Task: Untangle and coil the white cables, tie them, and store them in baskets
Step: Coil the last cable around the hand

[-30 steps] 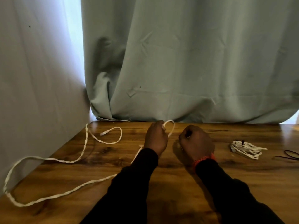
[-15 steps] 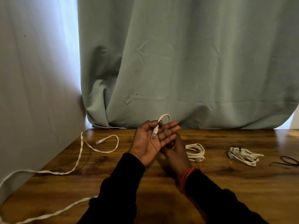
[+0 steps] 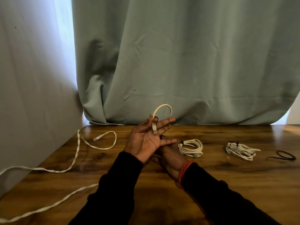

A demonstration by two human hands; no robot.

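My left hand point(image 3: 144, 140) is raised palm up above the wooden table point(image 3: 227, 184). Its thumb pins the plug end of the long white cable point(image 3: 76, 158) against the fingers, and a short arc of the cable loops over the fingertips. From there the cable trails left across the table and off the near left edge, with its other plug point(image 3: 97, 138) lying flat. My right hand point(image 3: 170, 157), with a red bracelet, sits under and behind the left hand, mostly hidden. Two coiled, tied white bundles lie to the right, the nearer bundle point(image 3: 190, 147) and the farther bundle point(image 3: 240, 151).
A black tie loop point(image 3: 283, 155) lies at the far right of the table. A green curtain point(image 3: 178, 62) hangs along the back edge and a pale sheet point(image 3: 32, 95) borders the left side. No basket is in view.
My left hand turned palm up and lifted with the plug end. My right hand slid under it, uncovering the nearer coiled bundle. The view tilted up slightly.
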